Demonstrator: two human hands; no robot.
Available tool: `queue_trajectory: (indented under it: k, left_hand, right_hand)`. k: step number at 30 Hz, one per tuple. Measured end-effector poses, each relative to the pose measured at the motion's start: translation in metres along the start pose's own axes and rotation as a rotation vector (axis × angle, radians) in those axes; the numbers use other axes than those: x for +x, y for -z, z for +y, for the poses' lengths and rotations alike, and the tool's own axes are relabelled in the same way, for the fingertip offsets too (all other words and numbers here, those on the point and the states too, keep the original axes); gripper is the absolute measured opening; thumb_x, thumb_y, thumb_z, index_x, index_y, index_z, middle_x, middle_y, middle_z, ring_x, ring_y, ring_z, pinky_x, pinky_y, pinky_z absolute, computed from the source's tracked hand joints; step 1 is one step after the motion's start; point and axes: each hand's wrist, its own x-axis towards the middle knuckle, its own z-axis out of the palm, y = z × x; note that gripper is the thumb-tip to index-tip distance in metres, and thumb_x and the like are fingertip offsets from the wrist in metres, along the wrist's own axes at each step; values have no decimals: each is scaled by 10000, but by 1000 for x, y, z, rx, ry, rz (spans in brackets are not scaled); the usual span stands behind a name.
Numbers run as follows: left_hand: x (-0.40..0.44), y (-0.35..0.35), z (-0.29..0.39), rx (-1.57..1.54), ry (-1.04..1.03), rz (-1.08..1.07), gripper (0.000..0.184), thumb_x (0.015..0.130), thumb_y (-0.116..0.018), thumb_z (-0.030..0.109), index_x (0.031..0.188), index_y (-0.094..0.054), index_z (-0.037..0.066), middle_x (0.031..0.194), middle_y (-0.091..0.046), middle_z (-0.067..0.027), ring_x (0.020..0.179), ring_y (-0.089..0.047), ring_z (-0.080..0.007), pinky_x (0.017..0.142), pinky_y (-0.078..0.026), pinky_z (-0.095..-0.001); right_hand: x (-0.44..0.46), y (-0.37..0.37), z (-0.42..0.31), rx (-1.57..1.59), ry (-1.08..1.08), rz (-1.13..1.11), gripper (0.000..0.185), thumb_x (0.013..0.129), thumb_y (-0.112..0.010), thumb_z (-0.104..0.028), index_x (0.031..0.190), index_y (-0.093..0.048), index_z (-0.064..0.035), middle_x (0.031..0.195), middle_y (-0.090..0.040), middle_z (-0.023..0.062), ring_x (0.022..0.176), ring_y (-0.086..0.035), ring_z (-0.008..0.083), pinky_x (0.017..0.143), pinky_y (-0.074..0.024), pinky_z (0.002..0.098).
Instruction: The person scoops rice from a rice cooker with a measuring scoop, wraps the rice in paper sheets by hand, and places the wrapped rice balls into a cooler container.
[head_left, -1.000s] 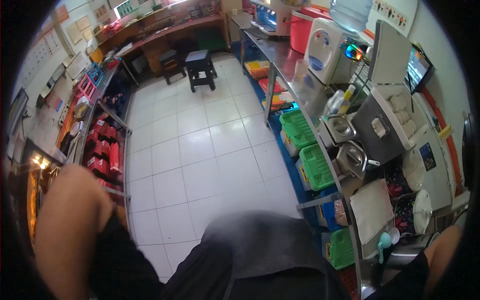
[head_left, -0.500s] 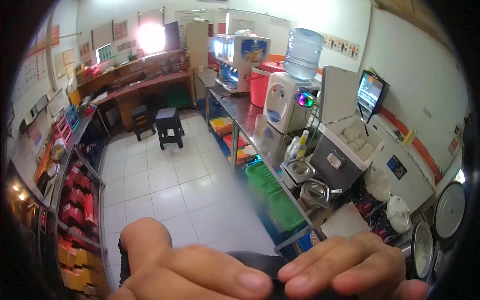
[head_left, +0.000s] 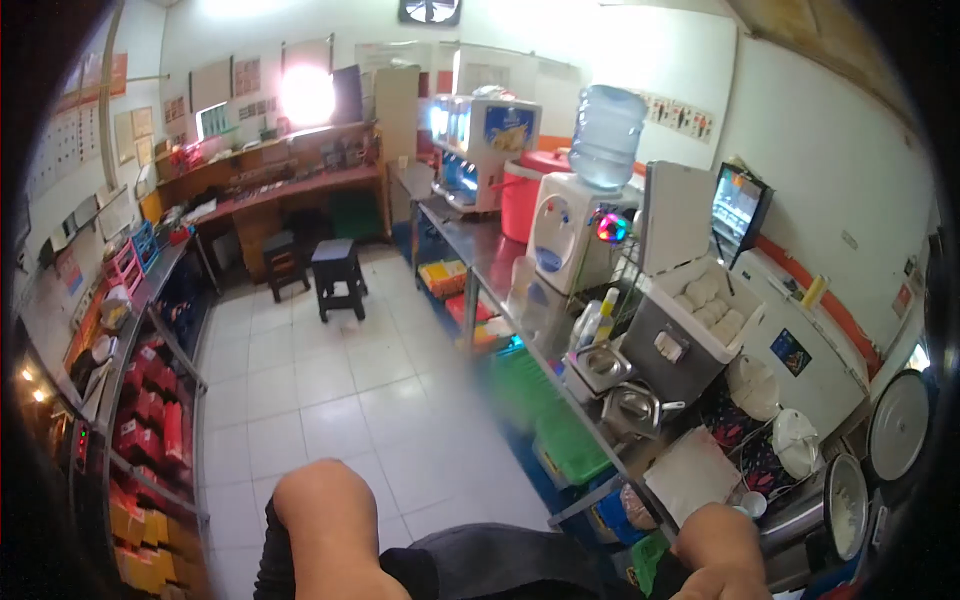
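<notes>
1. The left forearm [head_left: 335,525] and right forearm [head_left: 715,545] show at the bottom; the left hand and right hand cannot be made out below them, so I cannot tell whether the fingers are apart, together or clamped on anything.
2. Nearest the right forearm are the sheet [head_left: 690,472], pale and flat on the counter [head_left: 500,258], and the cup [head_left: 752,504], small and white, just beside it; whether the arm touches either, I cannot tell.
3. The sheet looks thin and light, perhaps bendy; opposite edges seem the best hold, lifted level; the cup is probably light, smooth and a little slippery; the rim or wall should suit a pinch.
4. The counter is shiny metal, likely slick; farther along sit the pans [head_left: 635,408] and the cooler [head_left: 670,345], its lid raised over white bundles [head_left: 708,305]; green tubs [head_left: 572,445] lie beneath.
5. Pale floor tiles [head_left: 330,420] run back to a desk [head_left: 280,187]; dark stools [head_left: 337,255] stand before it; red boxes [head_left: 145,410] fill shelving at left.
</notes>
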Motion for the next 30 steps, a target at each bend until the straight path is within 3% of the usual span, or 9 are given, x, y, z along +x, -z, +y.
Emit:
queue_trajectory:
  k: [4,5,7,11,16,18,20,22,30]
  left_hand:
    - [-11,11,1,-56,27,19,433,1040,-456,200,1465,-495,132,1446,-565,-74,1353,-514,-172,1097,-449,-357]
    - [-11,15,6,-46,105,28,406,1038,-469,208,1431,-537,131,1432,-579,-66,1366,-496,-161,1096,-449,-353]
    - [-18,23,16,65,116,129,322,1024,-526,241,1273,-667,94,1388,-609,-44,1345,-492,-125,1043,-472,-321]
    - [-36,17,1,139,375,465,351,1002,-561,403,1195,-695,143,1210,-673,61,1259,-520,-133,937,-464,-318]
    - [-108,-16,-31,544,640,456,282,1006,-536,400,1062,-703,179,1168,-680,76,1192,-549,-98,872,-453,-323]
    - [-171,-6,-1,333,792,495,560,984,-391,593,1127,-722,165,1232,-638,-168,1136,-546,-349,975,-376,-489]
    - [-228,-22,-9,364,998,107,767,979,-211,686,1269,-618,104,1245,-595,-231,1148,-536,-374,985,-400,-548]
    - [-289,-61,-6,256,1225,234,694,1018,-265,621,1102,-614,26,1172,-606,-253,1095,-564,-378,972,-422,-524]
    - [-346,-266,-61,-107,1575,54,570,1000,-460,504,890,-632,-29,968,-656,-232,930,-625,-322,833,-473,-415]
  right_hand:
    - [-1,81,40,86,474,-478,494,990,-596,-268,1472,-492,-274,1447,-574,-26,1291,-579,169,1123,-362,510]
    - [-25,92,26,178,233,-381,575,959,-653,-326,1497,-460,-263,1491,-529,34,1353,-519,149,1161,-310,498]
    - [-54,102,86,395,536,144,146,985,-564,-257,979,-528,-116,854,-533,11,792,-571,165,817,-446,393]
    - [-143,205,93,-213,102,589,340,914,-662,-409,963,-641,-73,907,-626,81,859,-586,280,873,-468,483]
    - [-271,257,81,-759,-614,1093,210,923,-661,-126,1050,-663,41,941,-700,78,884,-618,140,856,-476,284]
    - [-344,280,69,-963,-677,1226,209,924,-672,-119,1070,-667,30,951,-704,72,900,-634,134,847,-487,273]
    - [-404,305,64,-1159,-749,1295,223,930,-676,-138,1082,-667,25,963,-701,67,903,-633,119,839,-487,260]
    - [-436,323,51,-1269,-806,1364,213,908,-673,-104,1088,-673,9,987,-704,92,907,-647,157,849,-497,294]
    - [-504,447,27,-1784,-1128,824,452,770,-594,41,1193,-641,-111,1150,-650,199,1155,-557,400,1004,-450,481]
